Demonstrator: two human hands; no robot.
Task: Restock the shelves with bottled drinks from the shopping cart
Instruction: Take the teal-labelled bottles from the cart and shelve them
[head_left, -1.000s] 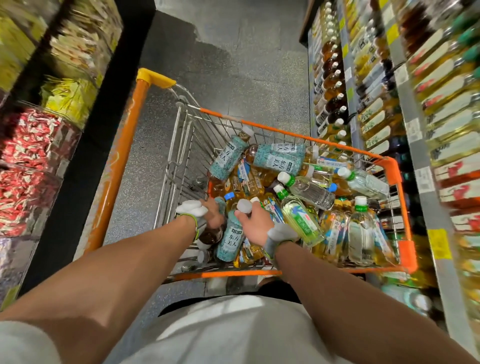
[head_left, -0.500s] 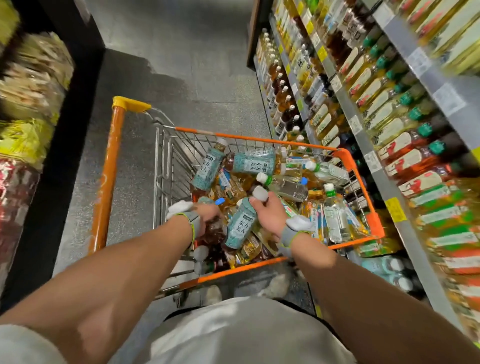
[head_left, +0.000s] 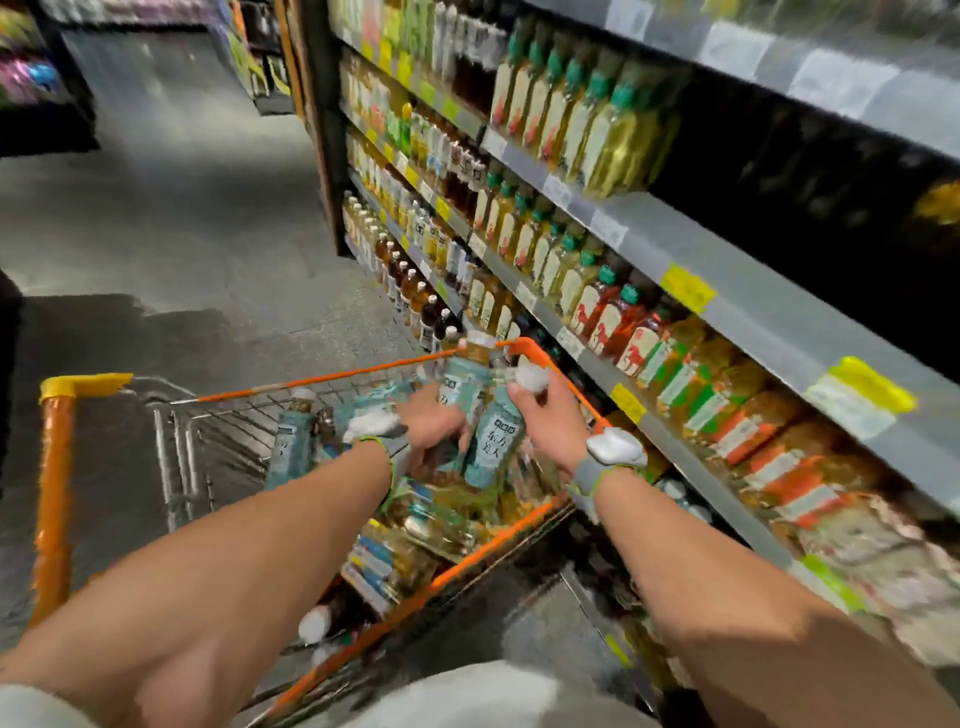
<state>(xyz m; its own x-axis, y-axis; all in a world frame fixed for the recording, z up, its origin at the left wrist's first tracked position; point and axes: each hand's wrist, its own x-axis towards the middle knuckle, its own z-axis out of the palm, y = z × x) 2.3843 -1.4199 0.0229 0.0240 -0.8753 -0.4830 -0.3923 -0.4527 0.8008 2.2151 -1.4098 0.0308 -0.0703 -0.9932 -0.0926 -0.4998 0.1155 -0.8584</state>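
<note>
Meanwhile, above the cart (head_left: 524, 509) beside stocked shelves (head_left: 675, 244), the right hand (head_left: 550, 421) curls its fingers around a teal bottle (head_left: 493, 447), the left hand (head_left: 434, 426) gripping another bottle (head_left: 462, 387).

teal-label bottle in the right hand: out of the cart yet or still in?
Out, barely. The right hand grips the teal-label bottle near its white cap, lifted above the pile; its base hangs over the cart interior.

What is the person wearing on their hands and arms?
Both forearms are bare. Each wrist has a grey band edged in bright green, with a white rounded block on top, behind the left hand and the right hand. White short sleeves show at the bottom.
</note>
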